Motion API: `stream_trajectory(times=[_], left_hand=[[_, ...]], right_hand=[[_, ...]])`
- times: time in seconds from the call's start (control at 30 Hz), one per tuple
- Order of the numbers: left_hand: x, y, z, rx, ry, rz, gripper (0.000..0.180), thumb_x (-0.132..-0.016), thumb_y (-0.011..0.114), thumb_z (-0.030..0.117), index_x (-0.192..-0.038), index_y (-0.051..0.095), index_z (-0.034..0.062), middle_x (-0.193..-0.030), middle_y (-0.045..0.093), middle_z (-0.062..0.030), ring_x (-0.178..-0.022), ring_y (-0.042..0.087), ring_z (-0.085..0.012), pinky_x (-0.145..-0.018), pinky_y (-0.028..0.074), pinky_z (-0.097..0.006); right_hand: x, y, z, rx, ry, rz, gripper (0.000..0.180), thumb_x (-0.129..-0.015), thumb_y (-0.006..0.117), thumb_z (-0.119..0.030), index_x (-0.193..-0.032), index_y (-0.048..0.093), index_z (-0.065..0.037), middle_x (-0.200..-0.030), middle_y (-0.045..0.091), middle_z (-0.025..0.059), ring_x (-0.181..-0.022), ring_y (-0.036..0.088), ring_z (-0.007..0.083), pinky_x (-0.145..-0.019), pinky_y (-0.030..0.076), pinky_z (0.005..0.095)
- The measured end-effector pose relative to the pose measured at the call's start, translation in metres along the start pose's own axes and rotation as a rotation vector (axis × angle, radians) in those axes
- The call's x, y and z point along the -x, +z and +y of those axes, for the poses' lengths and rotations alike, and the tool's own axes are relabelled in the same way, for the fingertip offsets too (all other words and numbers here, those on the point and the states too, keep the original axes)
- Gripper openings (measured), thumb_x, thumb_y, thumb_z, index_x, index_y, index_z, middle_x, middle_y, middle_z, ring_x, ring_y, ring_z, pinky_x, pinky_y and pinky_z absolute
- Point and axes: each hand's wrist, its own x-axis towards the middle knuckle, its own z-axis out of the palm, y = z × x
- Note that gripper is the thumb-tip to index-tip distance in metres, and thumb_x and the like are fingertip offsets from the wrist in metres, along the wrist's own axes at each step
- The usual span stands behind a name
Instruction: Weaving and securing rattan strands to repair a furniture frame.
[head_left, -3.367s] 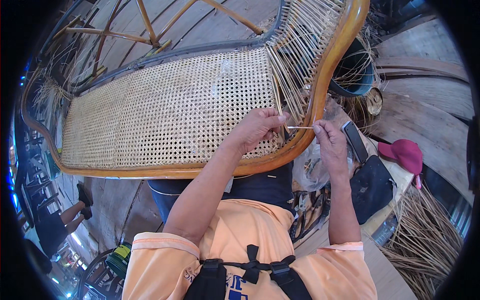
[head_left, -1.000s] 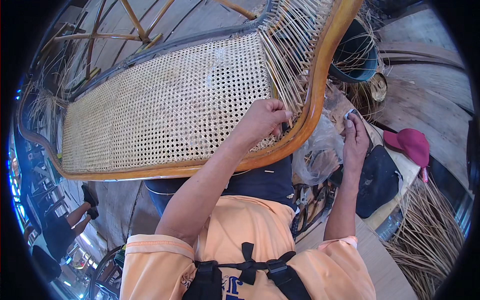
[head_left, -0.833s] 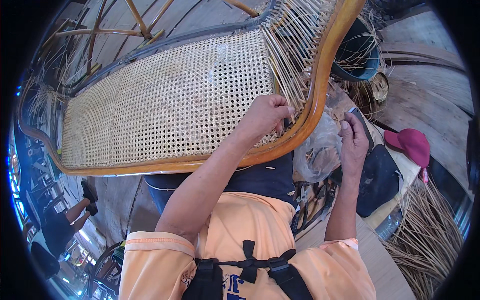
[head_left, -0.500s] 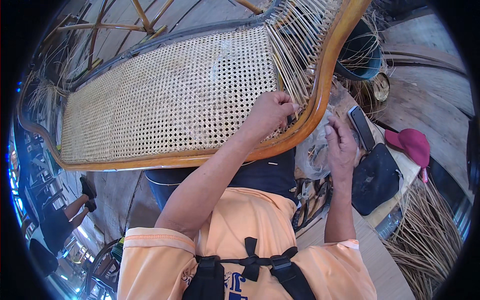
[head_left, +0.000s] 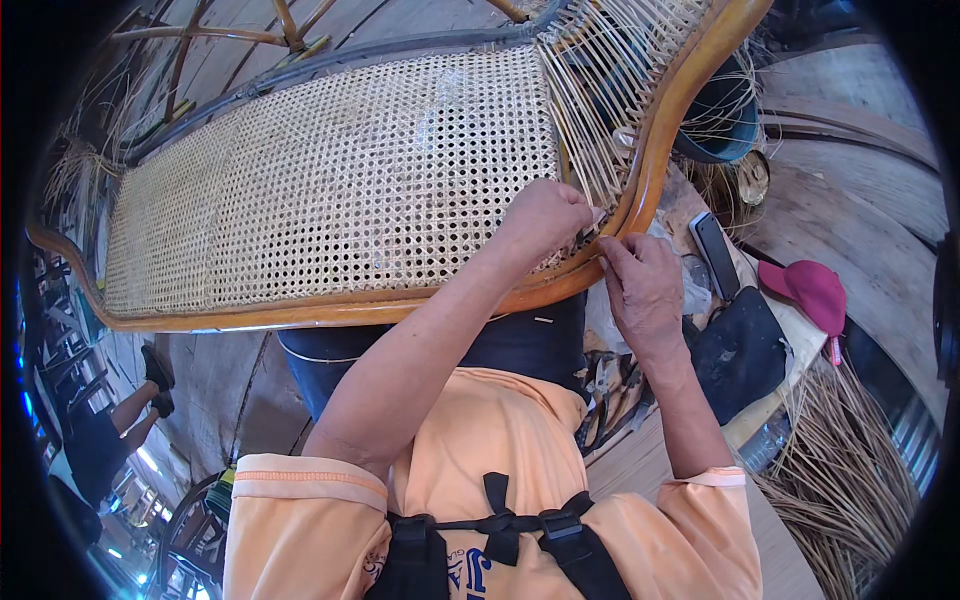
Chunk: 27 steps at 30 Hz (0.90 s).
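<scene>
A curved, glossy wooden frame [head_left: 655, 150] holds a woven cane panel [head_left: 340, 180] across my lap. Loose cane strands [head_left: 585, 110] run side by side over the gap between the panel and the frame's right curve. At the panel's near right corner, my left hand [head_left: 545, 218] has its fingers pinched around the end of a cane strand; the fingertips partly hide it. My right hand [head_left: 645, 290] is at the frame's inner edge just beside it, thumb and fingers drawn together. Whatever they pinch is too small to make out.
To the right lie a phone [head_left: 714, 255], a dark red cap [head_left: 808, 292], a black pad [head_left: 738, 345] and a bundle of cane strips [head_left: 850, 460]. A dark teal bucket [head_left: 728, 125] stands behind the frame. Another person's legs [head_left: 135, 405] show at far left.
My right hand has moved left and up from beside the frame to its edge, its fingers closing. The left hand stays at the corner. The view has shifted slightly.
</scene>
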Motion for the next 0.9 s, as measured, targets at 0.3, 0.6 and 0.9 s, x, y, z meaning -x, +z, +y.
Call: stream_trajectory(times=[0.3, 0.6, 0.9], left_hand=[[-0.014, -0.002, -0.010, -0.101, 0.020, -0.014, 0.022, -0.071, 0.067, 0.027, -0.072, 0.070, 0.0051, -0.057, 0.061, -0.0085, -0.054, 0.060, -0.0190, -0.058, 0.048, -0.032], [-0.010, -0.006, 0.004, -0.047, -0.064, -0.074, 0.013, -0.068, 0.063, 0.016, -0.066, 0.068, 0.0041, -0.053, 0.059, -0.0085, -0.042, 0.054, -0.0165, -0.046, 0.045, -0.028], [-0.009, -0.013, 0.022, 0.075, -0.133, -0.102, 0.019, -0.082, 0.061, 0.016, -0.068, 0.060, 0.0034, -0.055, 0.059, -0.0034, -0.035, 0.044, -0.0093, -0.031, 0.031, -0.025]], right_hand=[[-0.005, 0.000, -0.005, 0.182, -0.054, -0.121, 0.029, -0.078, 0.060, -0.013, -0.107, 0.060, -0.010, -0.091, 0.053, 0.0073, -0.086, 0.051, 0.0255, -0.072, 0.041, 0.0382], [-0.009, -0.003, -0.013, 0.236, 0.010, -0.198, 0.029, -0.079, 0.058, -0.018, -0.108, 0.059, -0.011, -0.091, 0.053, 0.0069, -0.088, 0.052, 0.0254, -0.073, 0.041, 0.0394], [-0.012, -0.004, -0.014, 0.305, -0.034, -0.221, 0.025, -0.080, 0.057, -0.019, -0.103, 0.059, -0.011, -0.090, 0.052, 0.0080, -0.088, 0.052, 0.0268, -0.072, 0.042, 0.0403]])
